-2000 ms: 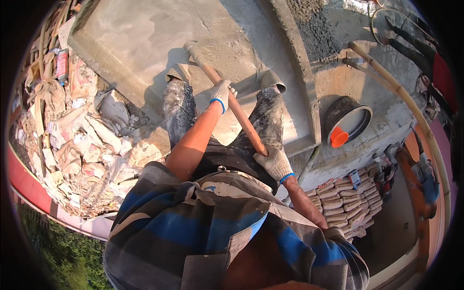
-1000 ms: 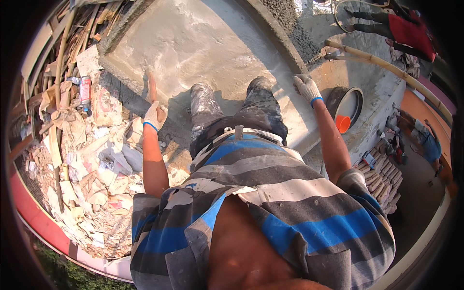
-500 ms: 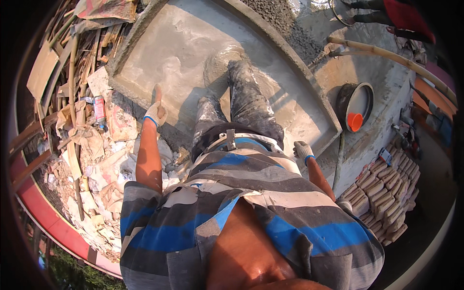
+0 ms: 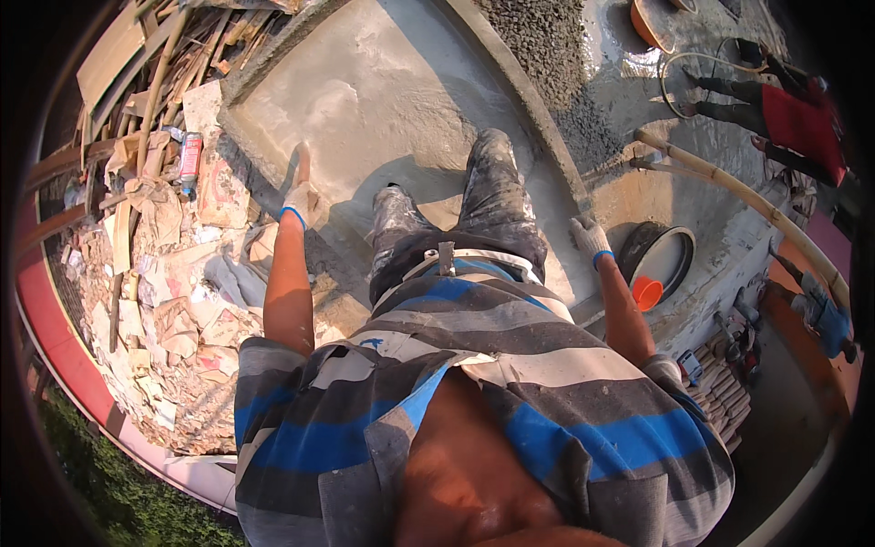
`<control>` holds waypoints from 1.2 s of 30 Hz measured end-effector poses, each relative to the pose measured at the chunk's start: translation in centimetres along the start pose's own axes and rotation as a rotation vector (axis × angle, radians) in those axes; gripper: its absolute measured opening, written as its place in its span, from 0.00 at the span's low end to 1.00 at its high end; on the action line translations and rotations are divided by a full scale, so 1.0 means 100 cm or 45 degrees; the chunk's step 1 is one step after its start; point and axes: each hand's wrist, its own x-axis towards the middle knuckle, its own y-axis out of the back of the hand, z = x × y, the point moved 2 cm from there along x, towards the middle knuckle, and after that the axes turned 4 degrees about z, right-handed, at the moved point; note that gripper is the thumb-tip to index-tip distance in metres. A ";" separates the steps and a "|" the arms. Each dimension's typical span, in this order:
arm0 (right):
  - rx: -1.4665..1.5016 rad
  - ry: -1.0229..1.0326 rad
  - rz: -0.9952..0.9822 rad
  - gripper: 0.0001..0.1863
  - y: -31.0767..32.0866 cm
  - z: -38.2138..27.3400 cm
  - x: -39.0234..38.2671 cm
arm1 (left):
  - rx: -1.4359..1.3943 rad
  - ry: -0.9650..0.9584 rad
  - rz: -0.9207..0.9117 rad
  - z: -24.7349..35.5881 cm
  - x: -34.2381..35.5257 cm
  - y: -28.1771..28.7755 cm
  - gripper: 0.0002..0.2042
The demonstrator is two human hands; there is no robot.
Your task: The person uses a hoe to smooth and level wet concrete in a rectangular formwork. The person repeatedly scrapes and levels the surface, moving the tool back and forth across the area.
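Observation:
My left hand [image 4: 301, 202], in a pale knit glove with a blue cuff, is closed round a short brown stick-like handle [image 4: 303, 162]. What the handle ends in cannot be made out. It is over the left edge of a shallow tray-like basin [image 4: 239, 87] with a raised concrete rim. Smooth wet grey cement [image 4: 374, 109] covers the basin's floor, and my cement-smeared trouser legs stand in it. On the other side my right hand [image 4: 591, 237], gloved alike, hangs near the basin's right rim, fingers loosely apart and holding nothing visible.
Right of me stands a round black tub [image 4: 670, 264] with an orange scoop [image 4: 646, 294]. A bamboo pole [image 4: 729, 178] arcs past it. Coarse grey mix [image 4: 538, 46] lies beyond the rim. Scrap timber [image 4: 150, 100] and rubble [image 4: 196, 319] cover the left. A person in red [image 4: 797, 128] stands upper right.
My body has shifted in the basin, with one foot now showing. My right hand has swung forward and outward to the rim. My left hand still grips the handle.

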 end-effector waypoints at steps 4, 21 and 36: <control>0.314 0.172 0.204 0.23 0.111 -0.065 0.053 | 0.053 -0.179 -0.033 -0.021 -0.015 -0.035 0.05; -0.133 0.139 0.139 0.22 0.291 -0.042 0.073 | -0.421 -0.011 0.513 -0.067 0.087 -0.123 0.08; -0.097 0.049 0.049 0.20 0.205 0.017 0.096 | -0.210 -0.006 0.538 -0.002 0.049 -0.127 0.26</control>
